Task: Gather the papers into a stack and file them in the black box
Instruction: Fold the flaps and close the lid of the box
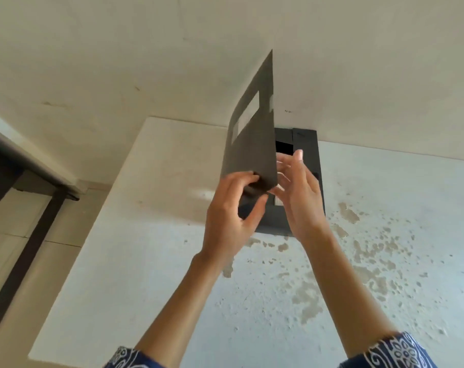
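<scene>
A pale tabletop (151, 235), its surface blotched with worn patches to the right of the black box (307, 155), carries that box at its far edge, against the wall.

I had just the one view, the wide-angle camera on the person's head, and it looked forward and steeply down over both outstretched forearms. It sat close: the left hand (230, 208) and right hand (297, 192) filled the middle of the frame, with the black box (305, 144) just beyond them against the wall (145, 49). The white table (145, 261) ran from the bottom edge up to that wall. The lens bent straight edges toward the corners, and the floor (18, 221) showed at far left. No second view shared the scene
</scene>
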`<state>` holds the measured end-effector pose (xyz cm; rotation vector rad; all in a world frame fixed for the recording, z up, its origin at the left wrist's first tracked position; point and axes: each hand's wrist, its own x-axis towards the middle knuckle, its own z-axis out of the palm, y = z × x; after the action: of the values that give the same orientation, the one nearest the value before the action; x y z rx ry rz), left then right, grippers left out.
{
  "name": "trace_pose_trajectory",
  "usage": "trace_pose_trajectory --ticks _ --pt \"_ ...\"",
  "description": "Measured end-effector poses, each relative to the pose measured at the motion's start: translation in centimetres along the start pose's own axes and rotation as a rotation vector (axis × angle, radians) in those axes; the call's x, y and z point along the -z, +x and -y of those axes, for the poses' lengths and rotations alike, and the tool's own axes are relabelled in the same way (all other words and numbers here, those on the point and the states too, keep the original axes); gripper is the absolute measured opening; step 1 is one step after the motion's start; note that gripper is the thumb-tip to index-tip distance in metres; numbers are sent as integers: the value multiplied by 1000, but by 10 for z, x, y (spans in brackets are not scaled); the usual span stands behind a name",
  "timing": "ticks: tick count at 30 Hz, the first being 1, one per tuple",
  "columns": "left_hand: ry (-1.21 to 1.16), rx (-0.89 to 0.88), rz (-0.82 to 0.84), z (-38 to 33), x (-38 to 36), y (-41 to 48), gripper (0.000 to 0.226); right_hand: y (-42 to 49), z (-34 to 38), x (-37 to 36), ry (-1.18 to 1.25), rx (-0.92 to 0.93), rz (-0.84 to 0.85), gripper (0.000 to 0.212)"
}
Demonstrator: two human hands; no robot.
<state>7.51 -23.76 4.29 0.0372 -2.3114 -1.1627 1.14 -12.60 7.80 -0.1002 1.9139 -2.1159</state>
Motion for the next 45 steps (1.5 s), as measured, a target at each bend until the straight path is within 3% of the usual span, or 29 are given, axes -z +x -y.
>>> trace_pose_trajectory --ticks 6,10,15,20,25,28,37,41,45 --pt "112 66 314 17 -39 -18 45 1 -20 68 -110 -92 -215 22" --pt "284 85 492 34 -57 -24 57 6 -48 95 -264 -152 -371 34" --pt "533 63 640 54 -74 -19 89 16 -79 106 -619 -195 -406 37" --pt "659 71 759 65 -83 -15 102 38 -94 106 -996 -116 -332 46" --pt "738 53 753 73 -89 -21 85 61 -99 103 -1305 -112 -88 61" --pt "712 51 756 74 -90 -21 89 67 -110 104 -1397 -142 8 65" --pt "773 72 794 75 -92 -19 101 71 -114 108 -1422 -147 70 70" --pt "781 112 837 69 -89 -14 78 72 -109 111 -1344 -192 115 72" --pt "758 122 849 57 -82 -4 71 66 -90 113 -1268 -151 78 62"
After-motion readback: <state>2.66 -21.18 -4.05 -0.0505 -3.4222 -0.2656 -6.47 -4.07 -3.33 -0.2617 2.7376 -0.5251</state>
